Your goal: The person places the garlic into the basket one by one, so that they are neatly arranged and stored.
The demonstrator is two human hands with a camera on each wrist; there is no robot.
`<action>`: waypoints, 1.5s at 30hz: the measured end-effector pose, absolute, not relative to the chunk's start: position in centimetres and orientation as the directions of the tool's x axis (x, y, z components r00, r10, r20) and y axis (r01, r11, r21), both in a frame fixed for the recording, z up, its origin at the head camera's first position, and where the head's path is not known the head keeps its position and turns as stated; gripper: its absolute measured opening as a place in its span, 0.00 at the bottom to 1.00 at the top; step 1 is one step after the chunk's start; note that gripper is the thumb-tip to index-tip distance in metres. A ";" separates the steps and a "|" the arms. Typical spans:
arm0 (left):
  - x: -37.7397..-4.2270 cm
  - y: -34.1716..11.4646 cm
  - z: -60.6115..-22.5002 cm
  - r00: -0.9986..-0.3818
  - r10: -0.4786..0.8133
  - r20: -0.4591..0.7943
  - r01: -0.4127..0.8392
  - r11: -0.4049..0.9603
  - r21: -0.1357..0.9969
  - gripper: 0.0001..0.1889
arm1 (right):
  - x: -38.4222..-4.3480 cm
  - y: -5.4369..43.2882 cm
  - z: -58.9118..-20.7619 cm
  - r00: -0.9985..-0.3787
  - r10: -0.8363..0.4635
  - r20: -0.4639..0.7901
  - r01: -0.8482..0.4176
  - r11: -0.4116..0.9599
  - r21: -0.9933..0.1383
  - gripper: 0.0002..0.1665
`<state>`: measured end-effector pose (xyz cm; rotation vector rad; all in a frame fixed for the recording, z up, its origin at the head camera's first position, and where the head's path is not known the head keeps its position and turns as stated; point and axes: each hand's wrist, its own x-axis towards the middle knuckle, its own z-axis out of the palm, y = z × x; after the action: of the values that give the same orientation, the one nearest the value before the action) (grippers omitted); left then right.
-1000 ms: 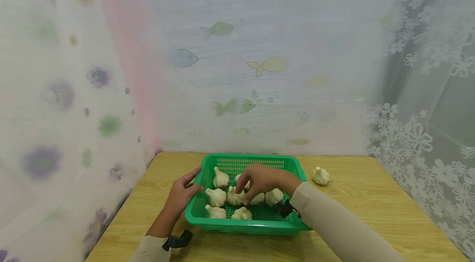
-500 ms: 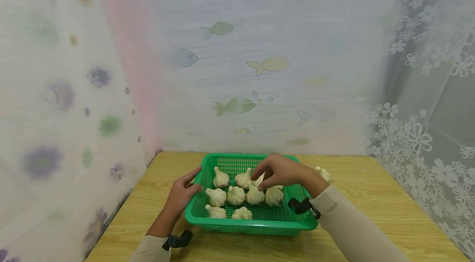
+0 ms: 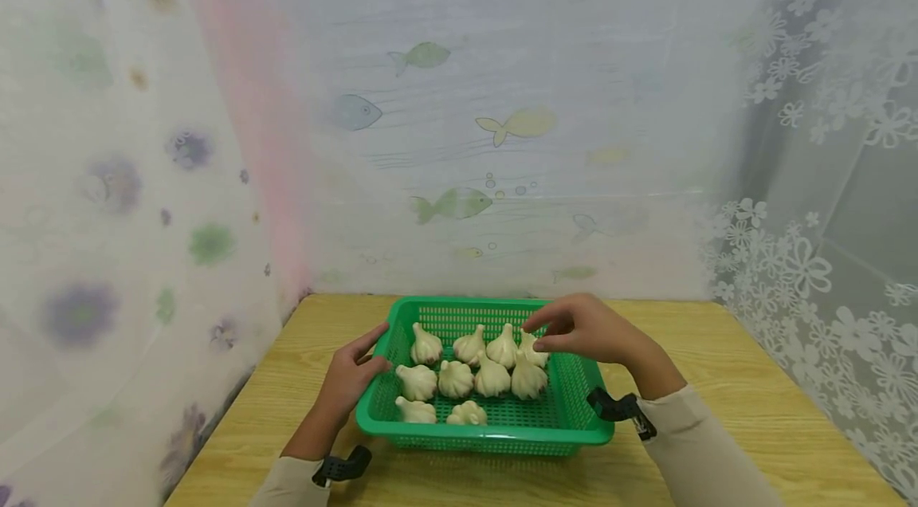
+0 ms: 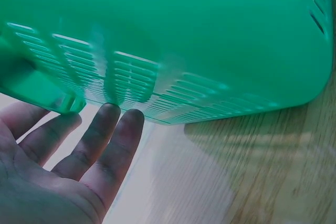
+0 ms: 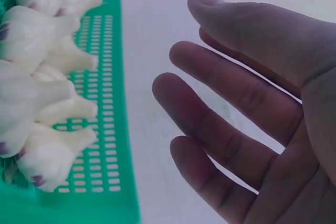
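A green slotted plastic basket on the table holds several garlic bulbs, roughly in rows. My left hand rests at the basket's left rim, with the thumb and a finger touching it. In the left wrist view its fingers stretch out under the rim beside the slotted wall. Above the basket's back right part, my right hand has loosely bent fingers near a garlic bulb. The right wrist view shows these fingers apart from the bulbs, with nothing between them.
The wooden table extends on both sides of the basket. Behind it hangs a pale curtain with fish prints; a patterned sheet hangs at the left. Each wrist carries a small black camera.
My right hand has moved rightward from the middle of the basket, uncovering bulbs in the back row. The loose bulb on the table at right is now hidden behind it. The left hand stays put.
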<state>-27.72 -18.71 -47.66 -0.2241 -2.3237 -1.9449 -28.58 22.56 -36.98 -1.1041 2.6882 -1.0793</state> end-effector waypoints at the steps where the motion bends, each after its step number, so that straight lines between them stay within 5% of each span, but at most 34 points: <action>1: -27.7 -18.7 -47.7 -0.983 0.048 0.175 0.180 0.172 0.968 0.35 | -28.4 22.9 -37.1 -0.755 -0.613 0.233 -0.601 0.505 -0.619 0.17; 18: -27.9 -18.7 -47.7 -0.984 0.049 0.174 0.180 0.174 0.968 0.34 | -26.4 29.6 -40.1 -0.838 -0.247 0.487 -0.524 0.613 -0.591 0.13; 26: -28.1 -18.9 -48.0 -0.984 0.043 0.171 0.176 0.182 0.967 0.34 | -27.5 32.0 -42.2 -0.822 -0.044 0.568 -0.466 0.624 -0.627 0.16; 36: -28.3 -18.9 -48.2 -0.984 0.047 0.173 0.178 0.172 0.969 0.34 | -29.0 34.2 -46.9 -0.957 0.100 0.274 -0.185 0.518 -0.835 0.48; 45: -28.5 -18.8 -48.7 -0.982 0.043 0.186 0.191 0.176 0.966 0.35 | -30.0 35.5 -50.5 -0.985 0.078 0.152 -0.097 0.473 -0.875 0.58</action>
<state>-28.50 -18.82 -48.65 -0.2323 -2.3180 -1.9309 -29.97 35.50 -50.45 -0.0184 2.8396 -1.7060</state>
